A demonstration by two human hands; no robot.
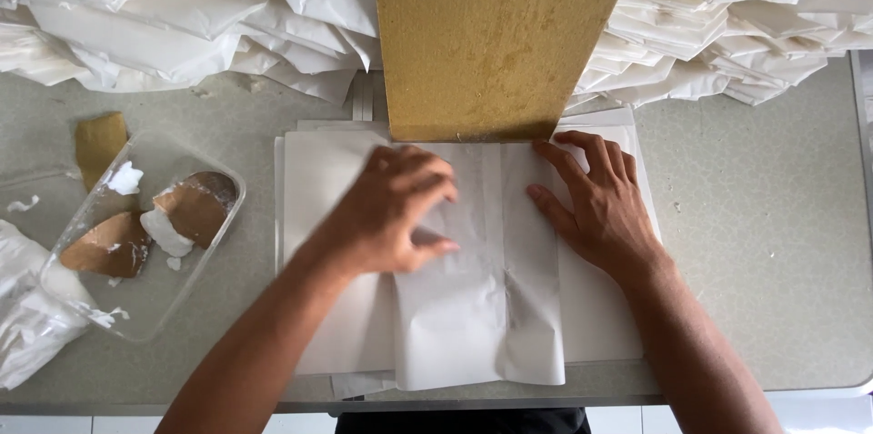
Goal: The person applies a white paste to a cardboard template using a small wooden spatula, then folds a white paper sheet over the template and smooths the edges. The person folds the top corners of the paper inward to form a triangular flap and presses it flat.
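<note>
A folded sheet of white paper lies on a stack of flat white sheets in the middle of the grey table. My left hand rests on the folded sheet's upper left part, fingers curled and pressing down. My right hand lies flat on the sheet's right edge, fingers spread toward the far side. A brown cardboard board stands just beyond both hands, its lower edge touching the top of the paper stack.
A large heap of folded white paper bags fills the far side of the table. At left sits a clear plastic tray with white paste and brown scraps. A crumpled white plastic bag lies at the near left edge.
</note>
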